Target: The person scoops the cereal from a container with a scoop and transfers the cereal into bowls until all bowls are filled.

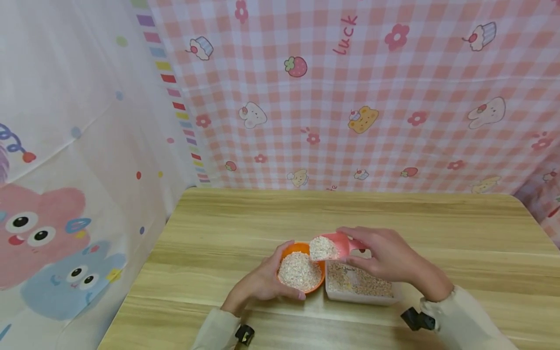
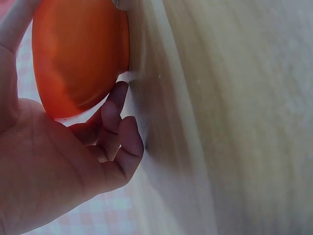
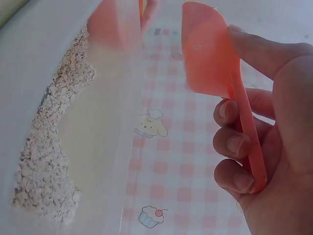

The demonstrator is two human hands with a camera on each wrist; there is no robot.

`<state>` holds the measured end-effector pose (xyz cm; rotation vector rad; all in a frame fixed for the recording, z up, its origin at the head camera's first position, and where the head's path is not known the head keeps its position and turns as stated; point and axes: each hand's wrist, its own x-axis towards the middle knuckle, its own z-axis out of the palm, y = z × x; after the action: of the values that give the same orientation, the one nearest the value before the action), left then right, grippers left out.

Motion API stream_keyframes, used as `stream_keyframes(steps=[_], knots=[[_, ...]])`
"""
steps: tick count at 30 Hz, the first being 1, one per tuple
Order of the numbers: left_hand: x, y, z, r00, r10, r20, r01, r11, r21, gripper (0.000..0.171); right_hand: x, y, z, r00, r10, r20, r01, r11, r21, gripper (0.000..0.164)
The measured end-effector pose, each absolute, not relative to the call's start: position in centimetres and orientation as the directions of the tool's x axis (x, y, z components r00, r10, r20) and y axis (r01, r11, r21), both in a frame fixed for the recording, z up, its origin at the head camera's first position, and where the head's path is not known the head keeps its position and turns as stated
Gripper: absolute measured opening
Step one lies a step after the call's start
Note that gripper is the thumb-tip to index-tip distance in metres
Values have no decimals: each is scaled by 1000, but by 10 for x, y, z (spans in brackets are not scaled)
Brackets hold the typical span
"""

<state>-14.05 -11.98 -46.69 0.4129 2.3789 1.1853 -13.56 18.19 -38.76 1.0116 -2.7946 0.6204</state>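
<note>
An orange bowl heaped with oat flakes stands on the table. My left hand holds it from the left, thumb and fingers spread around its side; in the left wrist view some fingers curl low beside the bowl. My right hand grips a pink scoop by its handle, fingers wrapped round it in the right wrist view. Oat flakes fill the scoop, which hovers over the bowl's right edge. Right of the bowl sits a translucent plastic container of oat flakes, partly hidden by the right hand.
The wooden table extends to both sides and behind the bowl. A pink checked cloth hangs at its back edge, and a white cartoon-printed cloth at the left.
</note>
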Motion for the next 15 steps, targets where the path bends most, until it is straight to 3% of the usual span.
stream_keyframes(steps=[15], knots=[[-141,-119,-465,-848,469,-248,59,549,834,117,-138,172,-387,-786,-595,170,-618,740,-267,60]])
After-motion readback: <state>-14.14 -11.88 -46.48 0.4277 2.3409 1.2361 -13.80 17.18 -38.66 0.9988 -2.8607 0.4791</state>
